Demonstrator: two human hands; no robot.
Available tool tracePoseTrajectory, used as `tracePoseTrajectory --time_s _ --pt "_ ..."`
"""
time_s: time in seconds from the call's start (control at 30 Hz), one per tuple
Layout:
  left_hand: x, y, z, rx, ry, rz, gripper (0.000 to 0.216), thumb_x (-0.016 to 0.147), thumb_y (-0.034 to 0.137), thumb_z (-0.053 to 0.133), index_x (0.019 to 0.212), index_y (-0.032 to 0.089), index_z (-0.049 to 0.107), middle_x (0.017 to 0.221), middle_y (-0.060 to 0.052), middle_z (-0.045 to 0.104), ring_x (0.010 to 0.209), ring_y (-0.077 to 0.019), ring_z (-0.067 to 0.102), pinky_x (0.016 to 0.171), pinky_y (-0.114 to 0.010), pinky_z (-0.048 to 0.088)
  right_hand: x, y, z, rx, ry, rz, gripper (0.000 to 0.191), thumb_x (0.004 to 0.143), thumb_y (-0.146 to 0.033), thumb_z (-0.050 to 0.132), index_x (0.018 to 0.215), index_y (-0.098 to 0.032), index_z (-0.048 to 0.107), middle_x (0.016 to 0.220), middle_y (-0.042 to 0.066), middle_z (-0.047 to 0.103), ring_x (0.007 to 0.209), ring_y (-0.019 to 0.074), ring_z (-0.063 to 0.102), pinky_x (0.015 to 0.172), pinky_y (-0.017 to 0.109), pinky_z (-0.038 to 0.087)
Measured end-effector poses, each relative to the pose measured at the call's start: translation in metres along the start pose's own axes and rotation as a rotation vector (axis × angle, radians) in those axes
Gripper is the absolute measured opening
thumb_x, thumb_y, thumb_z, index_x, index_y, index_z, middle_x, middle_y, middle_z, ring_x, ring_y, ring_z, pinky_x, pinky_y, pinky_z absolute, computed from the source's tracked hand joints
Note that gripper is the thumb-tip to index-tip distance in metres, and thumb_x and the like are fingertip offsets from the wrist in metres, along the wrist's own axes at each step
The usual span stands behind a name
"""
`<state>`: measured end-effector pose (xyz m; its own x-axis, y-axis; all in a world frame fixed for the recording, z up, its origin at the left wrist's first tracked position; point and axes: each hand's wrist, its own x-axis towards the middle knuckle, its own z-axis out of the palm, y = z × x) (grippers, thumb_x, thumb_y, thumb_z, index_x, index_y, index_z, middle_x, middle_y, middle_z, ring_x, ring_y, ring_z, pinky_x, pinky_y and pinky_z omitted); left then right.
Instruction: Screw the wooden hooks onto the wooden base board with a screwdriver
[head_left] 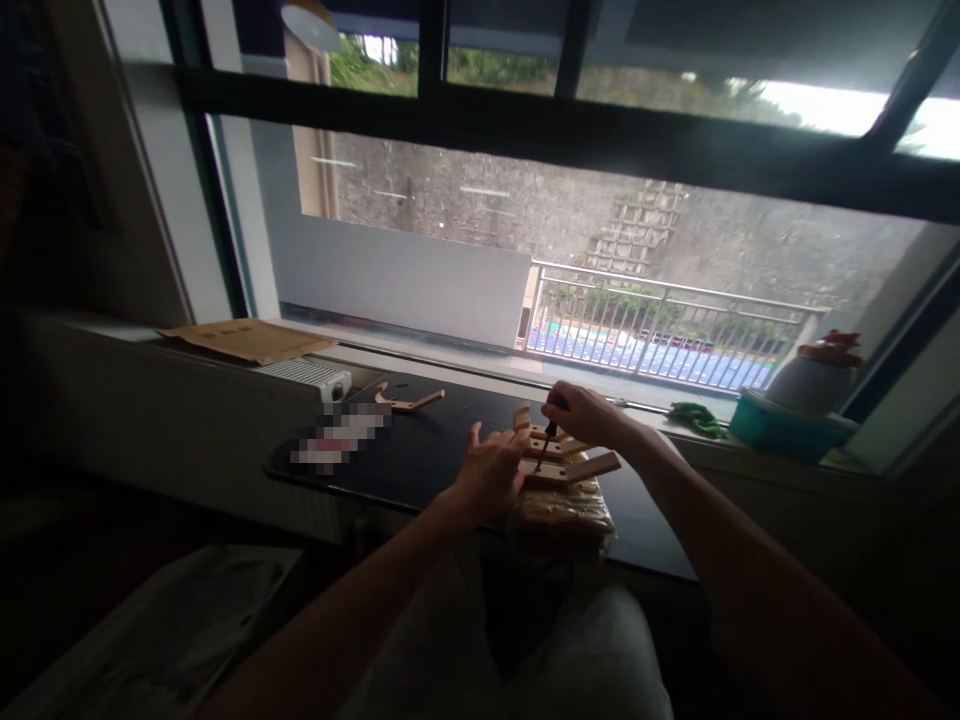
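Right hand (571,412) closed around slim black screwdriver (547,447), tip at pale angled wooden piece (592,467), left hand (489,474) half curled by its end, grip unclear, plastic-wrapped brown bundle (564,512) beneath

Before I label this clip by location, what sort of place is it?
Probably a room with a makeshift workspace by a window: a dark tabletop sits below the window frame, a railing shows outside, and a screwdriver meets a wooden piece. Home or office, I can't tell.
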<state>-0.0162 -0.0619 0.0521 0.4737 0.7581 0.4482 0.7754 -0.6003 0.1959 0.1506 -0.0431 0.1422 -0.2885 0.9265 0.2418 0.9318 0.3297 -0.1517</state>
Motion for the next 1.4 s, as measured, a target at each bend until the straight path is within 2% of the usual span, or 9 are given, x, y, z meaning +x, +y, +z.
tracePoseTrajectory --time_s 0.33,0.43,0.63,0.8,0.93,1.03,1.13,1.27,1.4 --pt "0.03 -0.012 0.009 -0.034 0.015 0.013 0.049 0.077 0.014 0.053 0.124 0.021 0.043 0.108 -0.007 0.063 0.102 -0.024 0.056 0.102 -0.055 0.021 0.023 0.018 0.004 0.074 0.099 -0.089 0.019 0.086 -0.034 0.046 0.086 -0.019 0.057 0.068 0.001 0.06 0.054 0.0109 0.044 0.05 0.023 0.026" --pt "0.03 -0.017 0.015 -0.145 0.02 -0.005 0.05 0.076 0.013 0.053 0.125 0.022 0.042 0.107 -0.006 0.063 0.101 -0.0229 0.057 0.103 -0.055 0.022 0.023 0.026 0.007 0.104 0.127 -0.084 0.02 0.087 -0.035 0.045 0.08 -0.019 0.054 0.063 -0.001 0.058 0.053 0.0109 0.045 0.05 0.023 0.026" --pt "0.03 -0.027 0.027 -0.402 0.0 -0.037 0.058 0.073 0.014 0.059 0.126 0.025 0.04 0.122 -0.006 0.058 0.112 -0.0248 0.053 0.105 -0.054 0.023 0.025 0.037 0.022 0.173 0.147 -0.071 0.023 0.088 -0.041 0.043 0.078 -0.021 0.048 0.064 -0.003 0.058 0.055 0.0113 0.047 0.051 0.022 0.029" --pt "0.034 -0.031 0.036 -0.472 0.061 -0.046 0.054 0.072 0.011 0.058 0.12 0.029 0.042 0.119 -0.001 0.06 0.11 -0.022 0.054 0.108 -0.051 0.021 0.04 0.049 0.031 0.329 0.103 -0.023 0.023 0.087 -0.041 0.044 0.074 -0.022 0.048 0.061 -0.003 0.058 0.055 0.0126 0.048 0.052 0.023 0.031" --pt "0.07 -0.037 0.046 -0.43 0.102 -0.109 0.049 0.069 0.012 0.06 0.115 0.024 0.047 0.11 -0.004 0.063 0.102 -0.0221 0.056 0.104 -0.049 0.027 0.068 0.065 0.028 0.412 0.07 -0.088 0.02 0.085 -0.039 0.048 0.078 -0.021 0.053 0.063 -0.003 0.058 0.056 0.0128 0.049 0.052 0.024 0.034" --pt "0.106 -0.046 0.05 -0.414 0.033 -0.153 0.034 0.066 0.017 0.064 0.099 0.021 0.057 0.089 -0.001 0.064 0.086 -0.0198 0.058 0.09 -0.038 0.042 0.09 0.077 0.028 0.437 0.075 -0.109 0.015 0.083 -0.034 0.049 0.081 -0.021 0.054 0.064 -0.003 0.058 0.058 0.0133 0.049 0.054 0.024 0.036" --pt "0.127 -0.053 0.051 -0.479 -0.022 -0.114 0.037 0.06 0.021 0.07 0.096 0.022 0.06 0.094 0.0 0.062 0.088 -0.0199 0.058 0.086 -0.033 0.046 0.101 0.087 0.032 0.473 0.1 -0.103 0.017 0.086 -0.033 0.044 0.095 -0.022 0.054 0.064 -0.003 0.057 0.057 0.0141 0.05 0.054 0.025 0.036" --pt "0.127 -0.059 0.06 -0.603 -0.058 -0.15 0.047 0.058 0.021 0.073 0.103 0.022 0.059 0.103 -0.002 0.06 0.098 -0.023 0.056 0.087 -0.033 0.047 0.098 0.097 0.038 0.542 0.055 -0.114 0.026 0.09 -0.036 0.037 0.107 -0.022 0.051 0.068 -0.001 0.06 0.059 0.015 0.054 0.054 0.026 0.04" --pt "0.112 -0.055 0.075 -0.789 0.032 -0.223 0.054 0.066 0.017 0.067 0.117 0.023 0.048 0.113 -0.004 0.058 0.104 -0.0205 0.055 0.094 -0.032 0.044 0.092 0.098 0.037 0.575 0.028 -0.17 0.03 0.09 -0.034 0.039 0.117 -0.027 0.05 0.093 0.002 0.064 0.076 0.0153 0.059 0.066 0.027 0.045"
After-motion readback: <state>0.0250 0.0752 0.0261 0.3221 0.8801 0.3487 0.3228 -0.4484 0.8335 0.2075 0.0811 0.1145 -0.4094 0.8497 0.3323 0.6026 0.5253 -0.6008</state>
